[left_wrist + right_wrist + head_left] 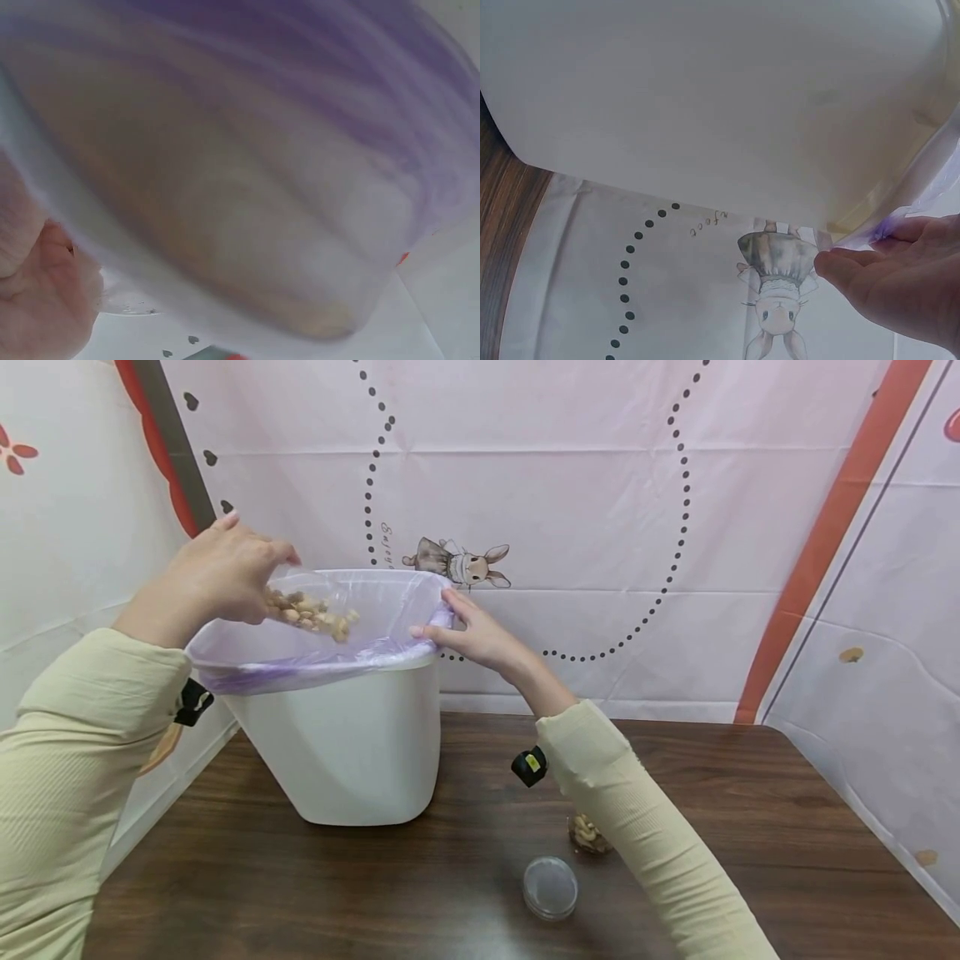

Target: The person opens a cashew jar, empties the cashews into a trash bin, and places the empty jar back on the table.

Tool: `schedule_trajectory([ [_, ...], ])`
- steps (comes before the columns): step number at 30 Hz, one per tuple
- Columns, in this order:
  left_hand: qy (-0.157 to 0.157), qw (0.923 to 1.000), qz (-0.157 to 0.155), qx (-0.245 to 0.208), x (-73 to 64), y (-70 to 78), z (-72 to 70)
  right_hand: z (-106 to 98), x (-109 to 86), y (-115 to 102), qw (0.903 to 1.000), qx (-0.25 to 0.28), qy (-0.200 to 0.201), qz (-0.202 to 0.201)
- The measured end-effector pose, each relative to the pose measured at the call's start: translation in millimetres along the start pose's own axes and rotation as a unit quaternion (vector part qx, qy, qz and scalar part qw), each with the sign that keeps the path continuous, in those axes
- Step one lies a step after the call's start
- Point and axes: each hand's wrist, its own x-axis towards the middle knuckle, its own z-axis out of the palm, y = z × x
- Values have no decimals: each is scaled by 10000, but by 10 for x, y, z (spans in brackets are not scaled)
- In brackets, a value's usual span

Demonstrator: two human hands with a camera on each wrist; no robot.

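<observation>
A white trash can [352, 752] stands on the table at the left, lined with a translucent purple bag [292, 675] folded over its rim. Above its opening my left hand [228, 572] grips a clear plastic container tilted toward the inside. Pale nuts [311, 612] lie in and at the mouth of that container. My right hand [480, 631] holds the can's right rim, thumb and fingers on the bag's edge; the right wrist view shows this hand [900, 289] at the rim too. In the left wrist view the can and bag hide most of my left hand [52, 292].
A round clear lid or shallow container [551, 887] lies on the brown wooden table [420, 893]. Beside my right forearm stands a small clear container of cashews [587, 833], partly covered by the sleeve. A printed cloth [540, 510] with a rabbit hangs behind.
</observation>
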Motion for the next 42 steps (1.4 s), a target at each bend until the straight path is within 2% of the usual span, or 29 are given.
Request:
schedule_trajectory([
  [29, 393, 9977, 238, 507, -20, 148, -144, -2, -19, -11, 10000, 83, -49, -7],
  [37, 456, 9932, 479, 957, 19, 239, -123, -6, -23, -9, 10000, 29, -33, 21],
  [42, 494, 9911, 520, 1123, 26, 257, -114, -2, -17, -7, 10000, 61, -13, 24],
])
